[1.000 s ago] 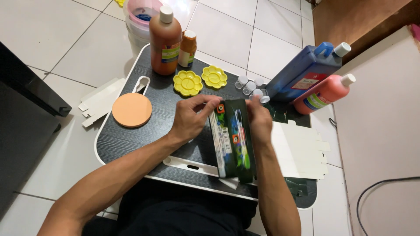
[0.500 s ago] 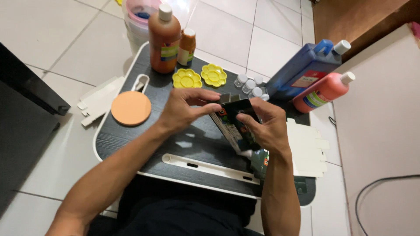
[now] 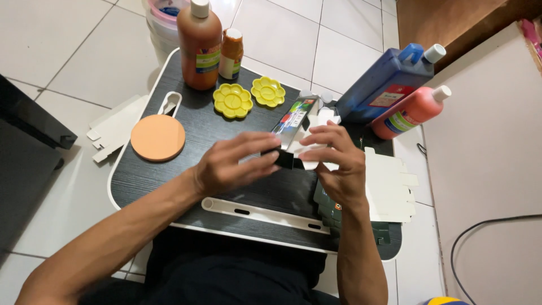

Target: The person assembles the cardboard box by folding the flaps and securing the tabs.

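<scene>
Cardboard, a long colourful paint box [image 3: 293, 121], is held above the black lap bench [image 3: 186, 169]: left hand [image 3: 234, 164] and right hand [image 3: 333, 164] pinch its dark flap. A rough pull may tear it, spilling contents toward the yellow flower-shaped palettes [image 3: 232, 100].

- A lap surface [image 3: 169, 186] is set across the person's legs, on a tiled floor [image 3: 68, 51].
- Two bottles [image 3: 199, 42] are stood side by side at the far edge of the surface, with a tub [image 3: 161, 22] behind them on the floor.
- Two flower-shaped palettes [image 3: 233, 100] are laid just in front of the bottles.
- A round disc [image 3: 157, 137] is placed to the left.
- Two larger bottles [image 3: 389, 82] are laid tilted at the far right.
- A flattened carton [image 3: 389, 186] is spread at the right edge.
- A small box [image 3: 293, 121] is held above the middle, between the left hand [image 3: 234, 164] and the right hand [image 3: 336, 164].
</scene>
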